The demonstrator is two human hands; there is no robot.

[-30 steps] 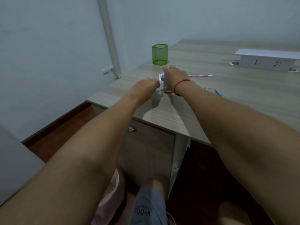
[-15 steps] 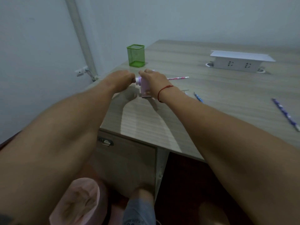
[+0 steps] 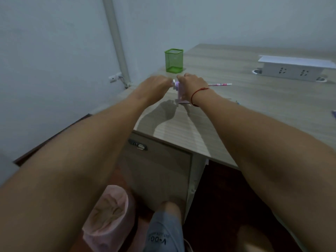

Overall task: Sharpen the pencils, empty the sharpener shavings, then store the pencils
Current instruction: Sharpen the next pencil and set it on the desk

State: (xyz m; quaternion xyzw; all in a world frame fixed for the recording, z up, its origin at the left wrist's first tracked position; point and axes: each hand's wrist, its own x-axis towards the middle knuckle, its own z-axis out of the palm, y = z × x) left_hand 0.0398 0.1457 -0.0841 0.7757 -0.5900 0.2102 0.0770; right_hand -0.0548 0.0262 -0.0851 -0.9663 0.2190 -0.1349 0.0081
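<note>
Little has been shifted on the bench (image 3: 254, 110) since half a second ago: both hands are kept at the sharpener (image 3: 181, 93), and only the view has been swung, so that more of the floor is taken in.

On the floor, below the bench's near left corner, a bin (image 3: 96, 237) lined with a pink bag is seen; what lies in it cannot be made out. The left hand (image 3: 155, 84), blurred, is held at the sharpener's left side, its fingers curled onto the crank (image 3: 174, 82) as far as can be told. Behind, by the left edge, a green mesh cup (image 3: 174, 60) is stood upright, and no pencil is seen in it. The sharpener, near the left edge, is pressed down by the right hand (image 3: 192, 84), whose fingers are curled over its top. A pink pencil (image 3: 220, 84) runs out from behind that hand, its long axis level and pointed away from the left edge; its near end is hidden, presumably lodged in the sharpener. Farther right, a white socket box (image 3: 294, 69) is seen.

Sharpening is judged to be under way. The pencil would have to be drawn out rightward along its own axis, for which the right hand is nearer; the cup lies just beyond.
</note>
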